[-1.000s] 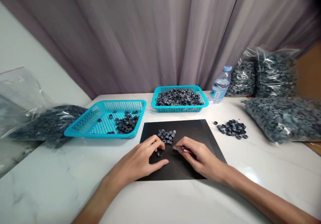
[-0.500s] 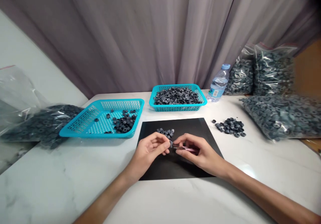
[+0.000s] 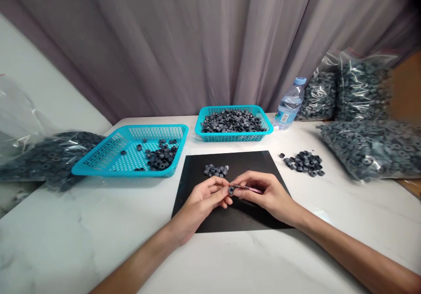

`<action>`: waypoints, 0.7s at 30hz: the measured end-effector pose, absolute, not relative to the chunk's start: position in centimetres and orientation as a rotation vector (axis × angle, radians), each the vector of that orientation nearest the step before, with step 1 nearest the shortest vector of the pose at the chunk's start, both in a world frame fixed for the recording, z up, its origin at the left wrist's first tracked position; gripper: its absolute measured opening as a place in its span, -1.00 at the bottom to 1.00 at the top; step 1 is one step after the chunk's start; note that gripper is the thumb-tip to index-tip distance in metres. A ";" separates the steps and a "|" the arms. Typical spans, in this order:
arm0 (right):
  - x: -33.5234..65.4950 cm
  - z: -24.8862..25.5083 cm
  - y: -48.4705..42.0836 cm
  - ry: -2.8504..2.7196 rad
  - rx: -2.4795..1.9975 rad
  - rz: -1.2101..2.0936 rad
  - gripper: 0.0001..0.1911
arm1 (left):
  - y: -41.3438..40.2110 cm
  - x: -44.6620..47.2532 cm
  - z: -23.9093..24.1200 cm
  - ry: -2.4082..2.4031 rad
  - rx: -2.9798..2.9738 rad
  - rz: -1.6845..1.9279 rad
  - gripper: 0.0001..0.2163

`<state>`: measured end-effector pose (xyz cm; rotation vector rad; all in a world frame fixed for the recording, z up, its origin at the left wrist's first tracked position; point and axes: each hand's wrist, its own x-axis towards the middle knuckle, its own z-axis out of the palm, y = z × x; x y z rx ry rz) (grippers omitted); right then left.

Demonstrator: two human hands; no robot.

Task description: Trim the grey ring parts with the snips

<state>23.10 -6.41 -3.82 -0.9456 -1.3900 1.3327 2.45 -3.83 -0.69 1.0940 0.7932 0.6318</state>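
Between the fingertips of my left hand [image 3: 208, 197] is a small dark grey ring-shaped part [image 3: 231, 191], its round hole facing me. My right hand [image 3: 263, 193] pinches a slim pink tool with a metal tip, seemingly tweezers [image 3: 248, 188], and its fingertips meet the part's right side. Both hands are over a black mat [image 3: 223, 221]. Just beyond them on the mat lies a small heap of similar grey parts [image 3: 215, 170]. My fingers hide part of the tool and of the held ring.
A blue basket [image 3: 115, 172] with some parts is at left; a fuller blue basket [image 3: 233, 138] stands behind the mat. To the right are a loose pile of parts [image 3: 304, 162], a water bottle [image 3: 289, 105] and filled bags [image 3: 375, 147]. Another filled bag [image 3: 62, 153] lies far left.
My hands have come closer together, and the ring now faces me with the tool's tip against it. The camera view has shifted slightly.
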 end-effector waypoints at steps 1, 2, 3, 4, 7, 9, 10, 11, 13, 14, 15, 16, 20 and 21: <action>23.1 -3.8 -6.4 -1.383 -0.944 1.339 -0.79 | -3.8 2.4 -0.8 0.795 1.100 0.628 -0.79; 23.1 -3.7 -6.4 -1.377 -0.943 1.345 -0.79 | -3.8 2.4 -0.9 0.798 1.105 0.625 -0.80; 23.1 -3.7 -6.4 -1.373 -0.944 1.349 -0.80 | -3.8 2.4 -1.0 0.798 1.109 0.624 -0.80; 23.1 -3.7 -6.4 -1.370 -0.946 1.349 -0.80 | -3.8 2.4 -1.0 0.799 1.110 0.626 -0.80; 23.2 -3.6 -6.3 -1.360 -0.945 1.345 -0.80 | -3.7 2.4 -0.9 0.800 1.118 0.624 -0.76; 23.2 -3.6 -6.2 -1.359 -0.937 1.351 -0.80 | -3.7 2.4 -0.7 0.810 1.139 0.611 -0.78; 23.2 -3.6 -6.2 -1.360 -0.933 1.357 -0.80 | -3.7 2.4 -0.7 0.816 1.156 0.607 -0.79; 23.2 -3.6 -6.2 -1.360 -0.932 1.362 -0.79 | -3.7 2.4 -0.6 0.822 1.170 0.606 -0.80; 23.2 -3.6 -6.1 -1.358 -0.933 1.364 -0.79 | -3.7 2.3 -0.5 0.834 1.178 0.611 -0.81; 23.2 -3.7 -6.1 -1.353 -0.933 1.361 -0.79 | -3.7 2.3 -0.5 0.836 1.170 0.614 -0.81; 23.3 -3.7 -6.1 -1.347 -0.931 1.358 -0.79 | -3.7 2.3 -0.4 0.837 1.155 0.615 -0.81; 23.3 -3.8 -6.1 -1.339 -0.927 1.355 -0.79 | -3.7 2.3 -0.4 0.838 1.139 0.613 -0.80; 23.4 -3.9 -6.0 -1.321 -0.909 1.368 -0.79 | -3.6 2.3 -0.3 0.832 1.096 0.599 -0.79; 23.5 -3.9 -5.9 -1.326 -0.908 1.375 -0.79 | -3.6 2.4 -0.3 0.830 1.090 0.595 -0.79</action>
